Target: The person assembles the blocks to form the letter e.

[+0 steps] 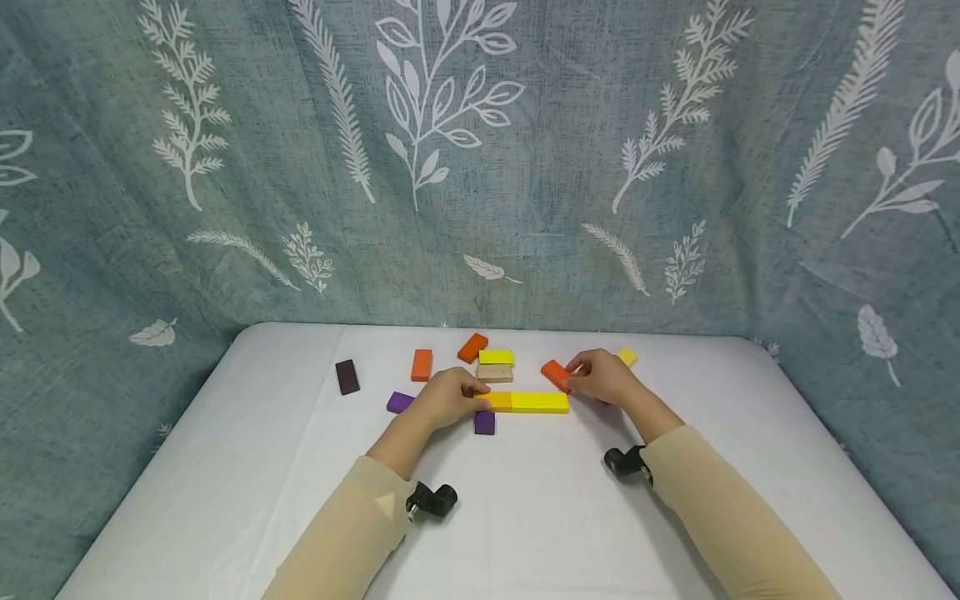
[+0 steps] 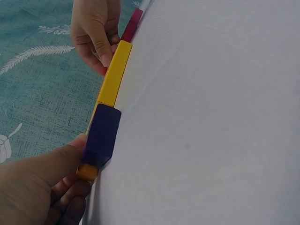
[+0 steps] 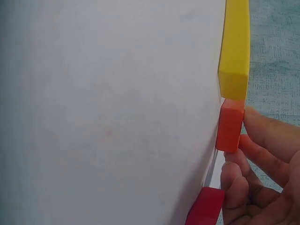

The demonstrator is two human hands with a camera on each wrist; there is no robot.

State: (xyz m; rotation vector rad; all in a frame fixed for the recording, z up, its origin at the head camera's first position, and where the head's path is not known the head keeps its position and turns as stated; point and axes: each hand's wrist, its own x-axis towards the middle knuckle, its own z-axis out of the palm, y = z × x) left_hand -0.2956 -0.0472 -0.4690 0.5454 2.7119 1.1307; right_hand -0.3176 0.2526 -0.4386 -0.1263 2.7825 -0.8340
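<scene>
My left hand (image 1: 450, 398) grips the left end of a light-orange block (image 1: 498, 402), which lies end to end with a long yellow block (image 1: 538, 403). A purple block (image 1: 484, 423) is just in front of this row; in the left wrist view the purple block (image 2: 103, 133) overlaps the light-orange block (image 2: 86, 172). To the right, my right hand (image 1: 603, 375) pinches an orange-red block (image 1: 555, 375) between thumb and fingers, near the yellow block's right end. Close beside those fingers in the right wrist view is a crimson block (image 3: 205, 206), mostly hidden from the head.
Behind the row sit a plain wood block (image 1: 495, 373), a bright yellow block (image 1: 497, 357) and two orange blocks, one upright in view (image 1: 422, 365), one slanted (image 1: 472, 347). Farther left are a dark brown block (image 1: 347, 377) and another purple block (image 1: 400, 402). A pale yellow block (image 1: 627, 357) lies behind my right hand.
</scene>
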